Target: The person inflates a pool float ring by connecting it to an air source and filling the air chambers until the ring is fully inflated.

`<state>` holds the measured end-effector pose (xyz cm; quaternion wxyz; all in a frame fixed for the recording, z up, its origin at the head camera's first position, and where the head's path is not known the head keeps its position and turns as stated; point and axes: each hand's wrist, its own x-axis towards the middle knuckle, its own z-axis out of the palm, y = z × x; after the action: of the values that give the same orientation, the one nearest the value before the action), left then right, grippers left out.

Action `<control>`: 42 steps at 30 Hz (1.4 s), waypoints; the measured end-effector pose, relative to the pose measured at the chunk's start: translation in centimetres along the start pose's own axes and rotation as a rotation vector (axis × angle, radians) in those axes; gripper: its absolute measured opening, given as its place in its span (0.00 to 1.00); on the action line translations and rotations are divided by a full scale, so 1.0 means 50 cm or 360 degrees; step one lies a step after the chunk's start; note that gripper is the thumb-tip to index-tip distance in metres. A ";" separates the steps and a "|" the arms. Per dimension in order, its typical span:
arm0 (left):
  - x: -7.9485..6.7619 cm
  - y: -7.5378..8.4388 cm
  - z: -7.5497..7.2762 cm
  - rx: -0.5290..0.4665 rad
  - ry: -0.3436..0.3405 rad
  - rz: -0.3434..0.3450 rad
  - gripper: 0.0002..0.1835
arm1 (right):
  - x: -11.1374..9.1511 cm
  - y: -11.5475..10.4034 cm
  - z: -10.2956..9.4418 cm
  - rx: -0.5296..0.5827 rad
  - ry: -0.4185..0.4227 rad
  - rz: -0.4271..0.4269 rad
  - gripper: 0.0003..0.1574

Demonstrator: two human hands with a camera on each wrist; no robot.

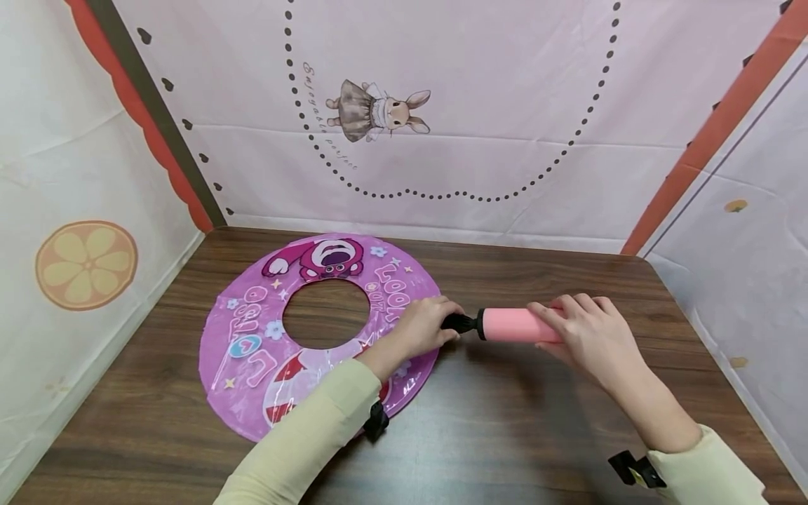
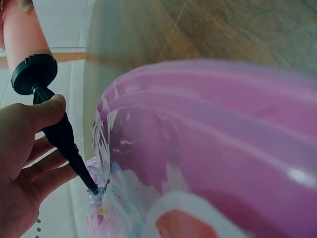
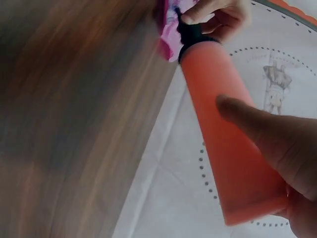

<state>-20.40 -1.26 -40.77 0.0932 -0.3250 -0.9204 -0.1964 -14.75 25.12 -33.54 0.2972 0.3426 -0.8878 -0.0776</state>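
A purple swim ring point(image 1: 217, 351) with a pink bear print lies at the left of the table, partly filled out. Beside its right edge, a pink hand pump point(image 1: 508, 325) points leftward. My left hand point(image 1: 421, 328) holds the pump's black nozzle point(image 2: 64, 136) between thumb and fingers. In the left wrist view, the nozzle's tip meets a small clear valve point(image 2: 96, 196) on the ring's edge. Around the far end of the pink barrel point(image 3: 218, 109), my right hand point(image 1: 590, 340) has its grip, thumb along the side. Its fingers are mostly hidden in the right wrist view.
The dark wood table point(image 1: 492, 435) runs up to a pale printed cloth point(image 1: 505, 84) at the back, with more cloth on both sides. A black strap piece point(image 1: 376, 421) hangs at the left cuff, and another point(image 1: 634, 468) sits at the right cuff.
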 end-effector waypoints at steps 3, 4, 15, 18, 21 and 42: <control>0.000 -0.002 0.001 0.0012 -0.0019 0.0012 0.20 | -0.015 0.009 -0.004 0.0057 -0.0021 0.0018 0.34; 0.000 -0.002 0.001 0.0019 -0.0027 0.0017 0.20 | -0.020 0.014 -0.006 0.0074 -0.0025 0.0031 0.38; 0.000 -0.004 -0.001 -0.0006 -0.0058 -0.0009 0.20 | -0.093 0.107 -0.074 0.0148 0.0008 0.0198 0.48; -0.001 -0.005 -0.001 -0.0042 -0.0048 -0.0021 0.20 | -0.112 0.132 -0.103 0.0122 0.0076 0.0255 0.49; 0.000 -0.005 -0.001 -0.0063 -0.0048 -0.0026 0.20 | -0.117 0.137 -0.117 0.0091 0.0114 0.0284 0.49; 0.002 0.004 0.000 0.0105 -0.0084 -0.0013 0.20 | -0.010 0.008 0.007 0.0071 0.0026 0.0026 0.33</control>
<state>-20.36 -1.07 -40.68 0.0787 -0.3232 -0.9298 -0.1577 -14.89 25.70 -33.93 0.2975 0.3426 -0.8896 -0.0524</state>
